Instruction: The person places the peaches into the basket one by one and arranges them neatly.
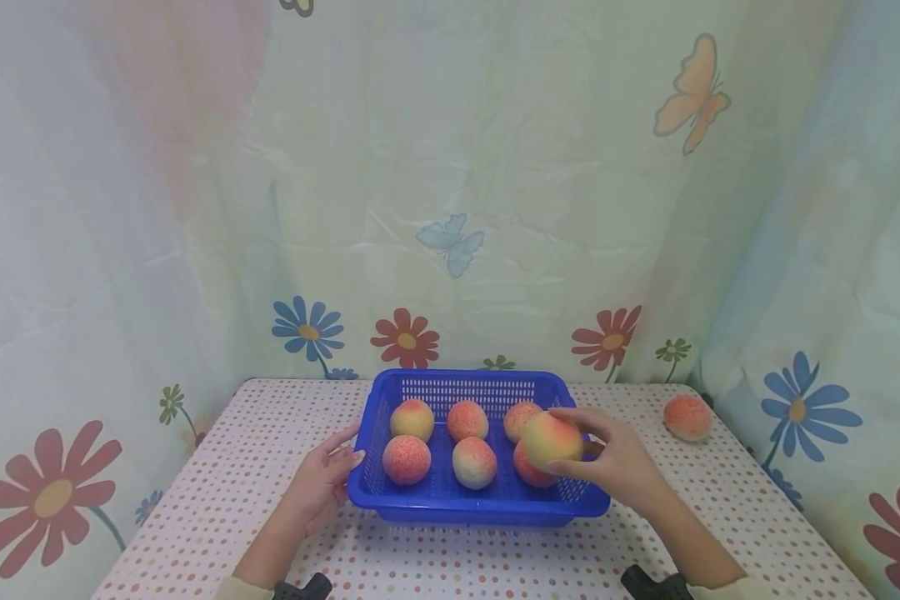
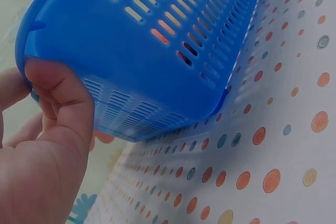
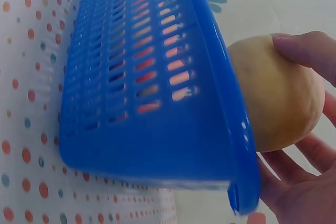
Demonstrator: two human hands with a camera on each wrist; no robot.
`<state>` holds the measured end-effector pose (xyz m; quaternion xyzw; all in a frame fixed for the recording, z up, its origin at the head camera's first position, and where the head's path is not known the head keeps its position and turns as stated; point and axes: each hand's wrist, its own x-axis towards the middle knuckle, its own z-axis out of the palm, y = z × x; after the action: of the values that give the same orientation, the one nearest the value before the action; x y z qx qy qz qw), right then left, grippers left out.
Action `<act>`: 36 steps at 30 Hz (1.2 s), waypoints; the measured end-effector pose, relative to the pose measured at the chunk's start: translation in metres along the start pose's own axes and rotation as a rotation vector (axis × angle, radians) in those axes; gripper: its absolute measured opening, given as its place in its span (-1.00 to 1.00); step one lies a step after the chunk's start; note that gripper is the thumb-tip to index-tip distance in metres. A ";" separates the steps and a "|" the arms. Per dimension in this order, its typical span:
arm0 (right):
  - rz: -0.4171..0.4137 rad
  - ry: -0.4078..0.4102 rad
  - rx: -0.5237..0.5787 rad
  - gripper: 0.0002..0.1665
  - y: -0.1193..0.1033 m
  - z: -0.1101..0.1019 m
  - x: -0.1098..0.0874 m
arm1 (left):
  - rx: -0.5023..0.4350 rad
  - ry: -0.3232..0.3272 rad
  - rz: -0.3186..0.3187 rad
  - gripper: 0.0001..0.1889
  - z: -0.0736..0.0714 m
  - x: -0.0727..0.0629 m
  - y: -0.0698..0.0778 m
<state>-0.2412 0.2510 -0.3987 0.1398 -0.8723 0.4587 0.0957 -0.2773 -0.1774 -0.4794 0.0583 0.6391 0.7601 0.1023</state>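
A blue plastic basket with slotted walls holds several peaches in two rows, among them a yellow-red peach at back left and a pale-and-red peach at front middle. My left hand grips the basket's left rim, thumb on the near side in the left wrist view. In my right hand is a yellow peach, held between thumb and fingers above the basket's right end. It partly hides a red peach beneath it. In the right wrist view, the basket's rim covers part of the held peach.
Another peach lies on the dotted tablecloth at the far right, near the table's edge. A curtain printed with flowers and butterflies hangs behind the table and along both sides.
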 end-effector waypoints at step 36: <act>-0.007 -0.192 0.117 -0.23 -0.018 0.061 0.027 | -0.014 -0.001 -0.012 -0.28 0.000 0.000 0.001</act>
<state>-0.2632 0.1866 -0.4105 0.1917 -0.8487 0.4929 0.0048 -0.2770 -0.1773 -0.4780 0.0542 0.6341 0.7639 0.1074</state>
